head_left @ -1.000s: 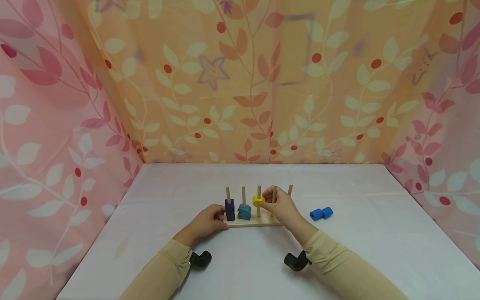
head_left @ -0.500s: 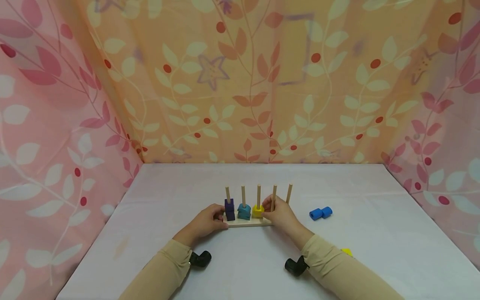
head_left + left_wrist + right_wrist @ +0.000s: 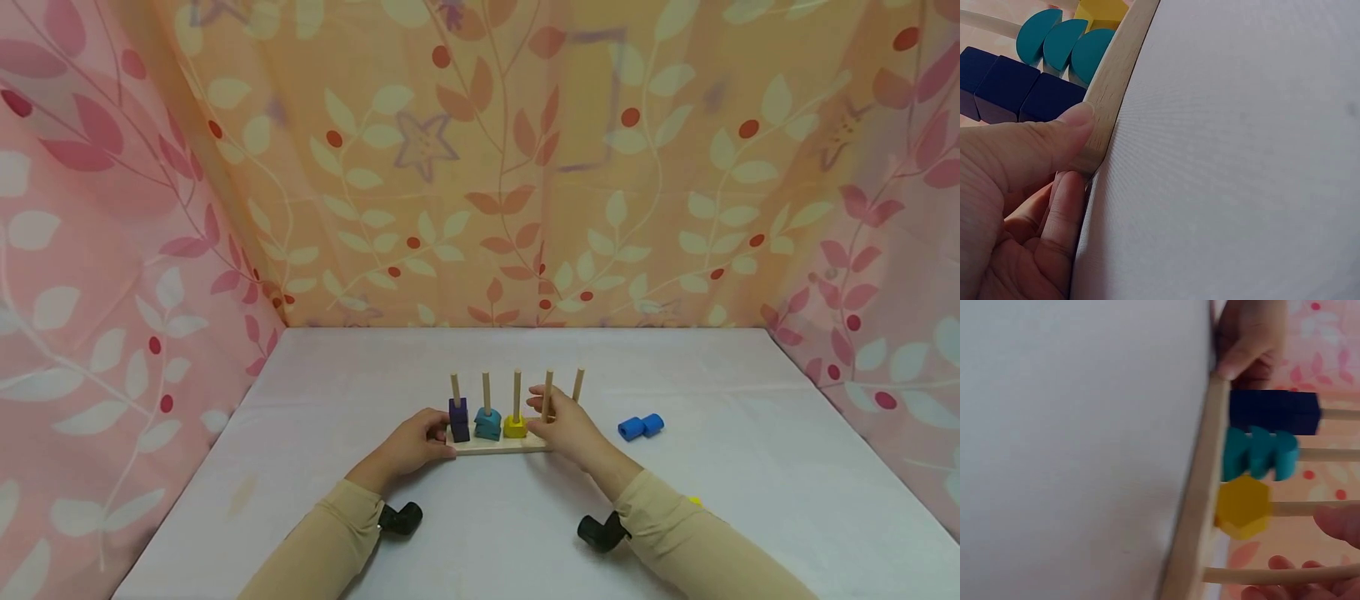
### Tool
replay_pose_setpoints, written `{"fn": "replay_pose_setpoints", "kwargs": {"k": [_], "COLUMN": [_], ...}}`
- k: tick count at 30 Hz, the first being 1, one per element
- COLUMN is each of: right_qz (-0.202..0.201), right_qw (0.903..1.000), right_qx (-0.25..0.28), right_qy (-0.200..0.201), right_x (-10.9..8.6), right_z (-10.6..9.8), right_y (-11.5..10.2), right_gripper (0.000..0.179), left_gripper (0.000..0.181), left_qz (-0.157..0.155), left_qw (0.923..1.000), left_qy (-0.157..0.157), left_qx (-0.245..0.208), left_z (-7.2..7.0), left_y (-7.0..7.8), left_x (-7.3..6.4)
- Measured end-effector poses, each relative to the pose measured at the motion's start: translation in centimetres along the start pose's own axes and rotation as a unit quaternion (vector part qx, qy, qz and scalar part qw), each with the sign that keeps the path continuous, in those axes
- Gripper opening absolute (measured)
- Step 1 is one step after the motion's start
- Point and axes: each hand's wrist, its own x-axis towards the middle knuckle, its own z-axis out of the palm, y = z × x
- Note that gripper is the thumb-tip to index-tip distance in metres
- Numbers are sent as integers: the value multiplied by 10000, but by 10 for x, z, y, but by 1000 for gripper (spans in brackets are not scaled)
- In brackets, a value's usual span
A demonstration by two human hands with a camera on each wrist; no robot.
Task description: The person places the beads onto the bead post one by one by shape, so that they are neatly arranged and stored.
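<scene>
One wooden pegboard.
Left hand: thumb and fingers gripping its left front corner; right hand: fingers parted, released, near yellow block.

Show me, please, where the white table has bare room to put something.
White tabletop lies bare between the black wrist cameras, and behind the pale wooden peg board up to the floral backdrop. Crowded: the board, left hand at its end, right hand by the yellow hexagonal block.

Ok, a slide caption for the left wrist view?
Left grip holds a wooden base bearing navy blocks, teal blocks and a yellow block.
</scene>
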Motion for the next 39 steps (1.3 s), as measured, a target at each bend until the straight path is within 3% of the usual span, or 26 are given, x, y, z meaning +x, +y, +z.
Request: {"fn": "replay_pose_setpoints", "kwargs": {"k": [4, 9, 15, 22, 30, 35, 39], "right_qz": [-220, -460, -828, -893, -502, -67, 177], "right_qw": [9996, 9968, 9913, 9869, 9836, 9789, 9754], "right_qx": [38, 115, 186, -120, -751, -1081, -1040], "right_qy": [-194, -644, -1006, -1338, -1559, -1735, -1938], "right_x": [-10, -24, -36, -50, -66, -73, -77], "right_z": [-16, -40, -74, -110, -136, -136, -133], "right_y": [-9, -10, 5, 28, 57, 75, 88], "right_gripper": [56, 56, 49, 43, 39, 35, 35], "left_gripper": [42, 41, 41, 42, 43, 43, 44], "left_qz": [275, 20, -133, -121, -154, -166, -112], "left_qw": [9996, 10000, 9999, 9999, 9998, 9998, 9999], "left_qy": [48, 15, 24, 16, -20, -30, -15], "left_qx": [32, 21, 101, 84, 117, 93, 81], "left_z": [0, 0, 0, 1, 1, 1, 1], "left_y": [-1, -1, -1, 1, 1, 1, 0], "left_x": [0, 1, 1, 1, 0, 0, 1]}}
